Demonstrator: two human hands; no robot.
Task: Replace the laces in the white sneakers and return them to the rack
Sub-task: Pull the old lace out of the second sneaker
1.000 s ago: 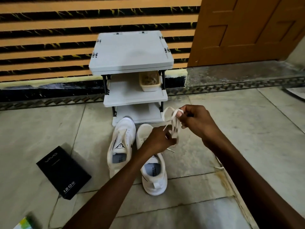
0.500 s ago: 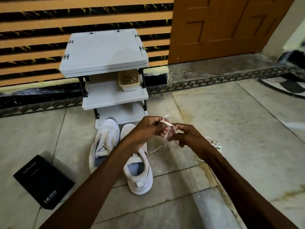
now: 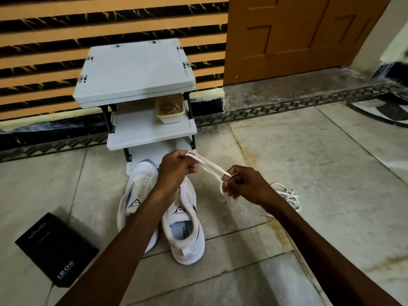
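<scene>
Two white sneakers stand side by side on the floor, toes toward the rack: the left sneaker and the right sneaker. Neither shows a lace. A folded white lace is stretched in the air above them. My left hand grips its upper end and my right hand pinches its lower end, fingers curled round it. The grey three-shelf rack stands against the wall behind the shoes. Another bundle of white lace lies on the floor behind my right wrist.
A beige tub sits on the rack's middle shelf. A black box lies on the floor at the left. A brown door is at the back right, and a dark mat at the right edge.
My hands have drawn apart, pulling the bunched lace out straight between them. The view has shifted slightly left again.
</scene>
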